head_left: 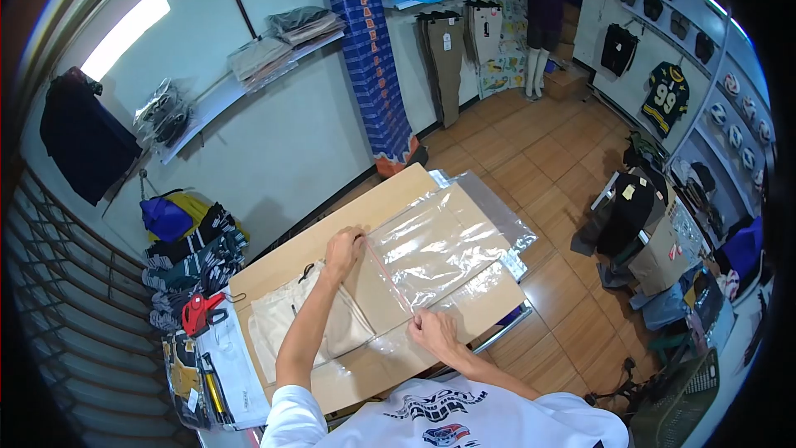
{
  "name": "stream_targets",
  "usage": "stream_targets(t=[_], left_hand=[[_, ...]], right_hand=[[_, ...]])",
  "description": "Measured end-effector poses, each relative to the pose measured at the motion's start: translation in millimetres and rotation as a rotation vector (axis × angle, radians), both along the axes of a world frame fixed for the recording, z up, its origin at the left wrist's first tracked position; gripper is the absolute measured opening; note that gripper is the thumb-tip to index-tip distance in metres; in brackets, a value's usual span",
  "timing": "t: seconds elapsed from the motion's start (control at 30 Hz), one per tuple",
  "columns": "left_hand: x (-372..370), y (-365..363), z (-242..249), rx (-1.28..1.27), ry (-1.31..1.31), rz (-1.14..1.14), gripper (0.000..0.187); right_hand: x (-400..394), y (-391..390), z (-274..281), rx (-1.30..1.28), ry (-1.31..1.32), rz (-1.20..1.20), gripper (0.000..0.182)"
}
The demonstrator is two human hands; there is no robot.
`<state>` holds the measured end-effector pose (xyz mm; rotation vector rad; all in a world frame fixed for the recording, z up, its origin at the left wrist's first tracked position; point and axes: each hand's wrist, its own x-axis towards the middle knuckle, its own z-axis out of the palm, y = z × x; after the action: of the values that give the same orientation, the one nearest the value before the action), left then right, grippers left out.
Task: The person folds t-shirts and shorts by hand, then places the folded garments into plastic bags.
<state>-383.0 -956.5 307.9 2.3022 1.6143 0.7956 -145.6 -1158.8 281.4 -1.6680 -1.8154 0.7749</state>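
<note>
A clear plastic bag [439, 245] lies flat on the tan tabletop [332, 236], its reddish-edged side facing left. My left hand [344, 250] pinches the upper corner of that edge, fingers closed. At the lower corner my right hand [433, 332] has its fingers curled closed on the plastic. Folded cream cloth [315, 323] with a dark cord rests on the table under my left forearm, left of the bag. More clear plastic sticks out past the table's right end.
At the left end are a red tool [201, 314], a yellow-and-black cutter [214, 390] and packed clothing. Piled garments [634, 207] stand at right, a green crate [680, 398] lower right. A shelf [207, 112] holds bagged clothes.
</note>
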Motion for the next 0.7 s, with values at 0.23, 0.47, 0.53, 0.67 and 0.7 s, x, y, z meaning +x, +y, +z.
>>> stream_targets(t=[0.23, 0.47, 0.53, 0.67, 0.7], left_hand=[[-19.8, -10.0, 1.3, -0.13, -0.053, 0.065, 0.02], [-42.7, -61.5, 27.5, 0.041, -0.104, 0.001, 0.036], [-56.8, -83.4, 29.5, 0.046, -0.105, 0.013, 0.036], [-84.7, -132.6, 34.6, 0.047, -0.03, 0.02, 0.039], [-91.1, -141.3, 29.3, 0.046, -0.028, 0.036, 0.039]], right_hand=[[-22.2, -10.4, 1.0, 0.007, -0.053, -0.055, 0.02], [-32.8, 2.6, 1.9, 0.02, -0.132, -0.135, 0.017], [-36.4, 11.7, 2.6, 0.099, -0.106, -0.13, 0.016], [-40.8, 31.0, 3.6, 0.157, -0.237, -0.086, 0.016], [-40.1, 33.0, 10.6, 0.12, -0.291, -0.038, 0.018]])
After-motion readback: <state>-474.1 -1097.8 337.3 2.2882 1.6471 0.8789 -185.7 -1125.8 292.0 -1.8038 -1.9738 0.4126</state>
